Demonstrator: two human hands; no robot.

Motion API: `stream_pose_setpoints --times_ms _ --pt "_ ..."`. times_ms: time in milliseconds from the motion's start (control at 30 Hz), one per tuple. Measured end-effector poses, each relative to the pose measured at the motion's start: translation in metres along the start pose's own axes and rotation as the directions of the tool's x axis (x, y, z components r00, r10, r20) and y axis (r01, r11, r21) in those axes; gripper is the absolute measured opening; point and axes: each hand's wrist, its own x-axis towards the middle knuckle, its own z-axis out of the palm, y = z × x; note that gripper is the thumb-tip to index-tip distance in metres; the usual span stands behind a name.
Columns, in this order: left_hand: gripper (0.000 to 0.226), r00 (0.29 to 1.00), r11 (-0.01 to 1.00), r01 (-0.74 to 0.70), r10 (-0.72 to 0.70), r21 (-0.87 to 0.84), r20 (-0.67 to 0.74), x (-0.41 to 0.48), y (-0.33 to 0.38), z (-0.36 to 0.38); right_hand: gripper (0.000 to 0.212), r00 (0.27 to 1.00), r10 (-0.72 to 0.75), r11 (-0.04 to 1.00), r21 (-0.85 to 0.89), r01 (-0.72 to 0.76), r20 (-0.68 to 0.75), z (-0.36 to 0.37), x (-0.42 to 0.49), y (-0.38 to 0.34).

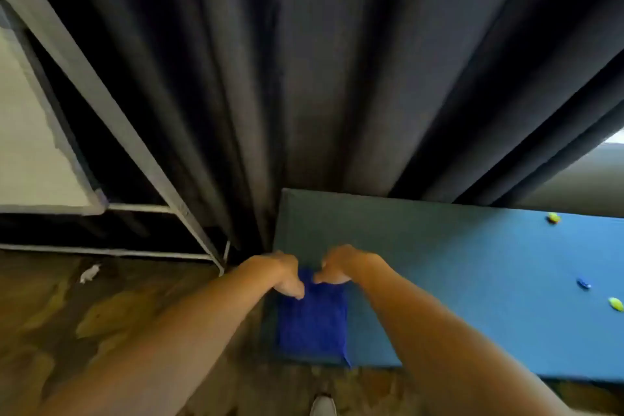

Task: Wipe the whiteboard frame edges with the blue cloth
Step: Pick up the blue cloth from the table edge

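Observation:
A dark blue cloth [312, 324] lies flat on the near left corner of a light blue padded surface [456, 263]. My left hand [287, 275] and my right hand [341, 267] both pinch the cloth's far edge, thumbs close together, fingers curled down over it. The whiteboard [30, 145] stands at the far left on a grey metal stand [101, 94]; its pale frame edge [84, 179] shows along its right and bottom sides. Both hands are well to the right of the whiteboard.
Dark heavy curtains [320, 78] hang across the back. Three small toy-like objects, yellow [553, 218], blue [583, 284] and yellow [615, 303], lie on the padded surface at right. A scrap of white paper [89, 273] lies on the patterned brown floor. A shoe tip [323, 405] shows at the bottom.

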Motion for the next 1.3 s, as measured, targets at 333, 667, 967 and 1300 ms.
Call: stream_pose_setpoints --times_ms 333,667,967,1300 --pt "0.077 0.826 0.900 0.075 -0.298 -0.430 -0.479 0.075 0.022 0.108 0.067 0.866 0.260 0.898 0.436 -0.055 -0.426 0.115 0.065 0.015" --pt "0.033 0.974 -0.135 -0.058 -0.223 -0.989 -0.027 0.041 0.006 0.089 0.022 0.976 0.168 -0.164 0.973 0.164 -0.137 0.097 0.024 0.010" --pt "0.030 0.912 -0.369 -0.408 -0.197 -0.835 -0.359 -0.100 -0.115 0.011 0.025 0.883 -0.133 -0.118 0.892 0.437 -0.450 -0.016 -0.048 -0.120" --pt "0.020 0.420 0.026 -0.876 -0.446 -0.481 -0.790 -0.330 -0.312 -0.055 0.017 0.551 -0.333 -0.076 0.604 0.793 -0.765 -0.134 -0.165 -0.389"
